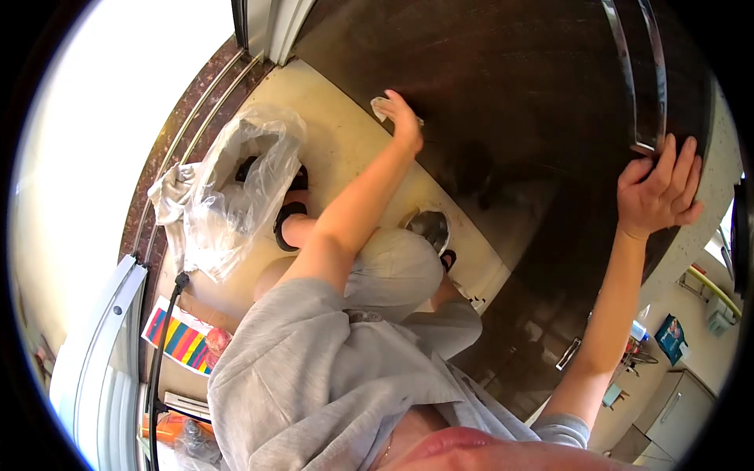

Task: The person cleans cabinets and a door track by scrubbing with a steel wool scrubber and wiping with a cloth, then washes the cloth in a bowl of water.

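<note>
My left hand point(402, 124) holds a crumpled white cloth point(382, 108) against the lower part of a large dark brown panel point(487, 86), close to the floor. Most of the cloth is hidden behind the fingers. At the panel's other end, my right hand point(660, 190) lies with fingers spread over its edge, beside the end of a long shiny metal handle point(622, 63). That hand grips nothing that I can see. Near my knee, a round metal bowl point(430, 228) stands on the pale floor.
A clear plastic bag point(263, 184) and a light grey cloth point(174, 192) lie by the sliding door's rails point(208, 98). Closer in are a striped colourful sheet point(179, 337), a black pole point(161, 345) and an orange bag point(169, 429). A pale counter point(675, 259) borders the panel.
</note>
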The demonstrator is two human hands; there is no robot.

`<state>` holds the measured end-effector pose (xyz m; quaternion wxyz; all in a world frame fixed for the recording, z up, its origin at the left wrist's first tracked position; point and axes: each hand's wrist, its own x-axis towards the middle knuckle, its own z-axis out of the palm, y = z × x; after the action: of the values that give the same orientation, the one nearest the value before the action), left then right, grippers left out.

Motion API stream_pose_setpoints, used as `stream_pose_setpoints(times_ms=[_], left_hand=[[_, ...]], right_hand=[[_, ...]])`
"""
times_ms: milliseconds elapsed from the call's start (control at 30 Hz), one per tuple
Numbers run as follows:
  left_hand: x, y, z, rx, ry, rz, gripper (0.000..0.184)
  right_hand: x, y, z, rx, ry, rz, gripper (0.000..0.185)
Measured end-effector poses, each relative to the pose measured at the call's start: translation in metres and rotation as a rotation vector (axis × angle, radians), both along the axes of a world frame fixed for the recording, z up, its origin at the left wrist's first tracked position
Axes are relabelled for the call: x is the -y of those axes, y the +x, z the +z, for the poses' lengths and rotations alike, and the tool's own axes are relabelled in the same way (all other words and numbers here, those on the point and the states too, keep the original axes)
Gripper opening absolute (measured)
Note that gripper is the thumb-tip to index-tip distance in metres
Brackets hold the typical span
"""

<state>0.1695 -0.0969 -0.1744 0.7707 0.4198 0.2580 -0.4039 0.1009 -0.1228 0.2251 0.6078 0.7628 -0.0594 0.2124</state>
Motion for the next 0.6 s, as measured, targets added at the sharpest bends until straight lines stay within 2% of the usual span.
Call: stream_pose_setpoints(times_ms=[67,167,233,300,333,367,433,467,533,600], left_hand=[[-0.008,0.002,0.049,0.069,-0.014,0.036,0.078],[-0.013,0.054,0.081,0.263,0.067,0.082,0.078],[-0.010,0.098,0.061,0.314,0.183,0.134,0.077],[0.006,0.135,-0.022,0.441,0.260,0.199,0.069],[-0.006,0.147,-0.027,0.397,0.264,0.178,0.072],[-0.012,0.146,-0.044,0.236,0.032,0.218,0.073],[-0.011,0.118,-0.064,0.042,-0.103,0.165,0.076],[-0.010,0.088,-0.048,0.010,-0.006,0.078,0.077],[-0.026,0.029,0.031,-0.003,0.129,-0.132,0.076],[-0.002,-0.015,0.002,-0.030,-0.104,-0.023,0.076]], right_hand=[[-0.002,-0.001,0.001,-0.003,0.014,0.005,0.036],[-0.002,-0.001,0.000,0.002,0.008,-0.010,0.036],[-0.002,0.000,0.000,0.007,0.014,-0.007,0.035],[-0.002,0.000,0.000,0.013,0.015,-0.004,0.033],[0.000,0.001,-0.001,0.013,0.007,0.011,0.033],[0.003,0.000,-0.001,0.010,0.001,0.022,0.033],[0.003,-0.002,0.000,0.008,-0.008,0.026,0.033],[0.005,-0.003,0.001,0.006,-0.012,0.023,0.033],[0.005,-0.002,0.000,0.006,-0.006,0.015,0.033],[0.004,-0.003,0.000,0.000,0.001,0.003,0.033]])
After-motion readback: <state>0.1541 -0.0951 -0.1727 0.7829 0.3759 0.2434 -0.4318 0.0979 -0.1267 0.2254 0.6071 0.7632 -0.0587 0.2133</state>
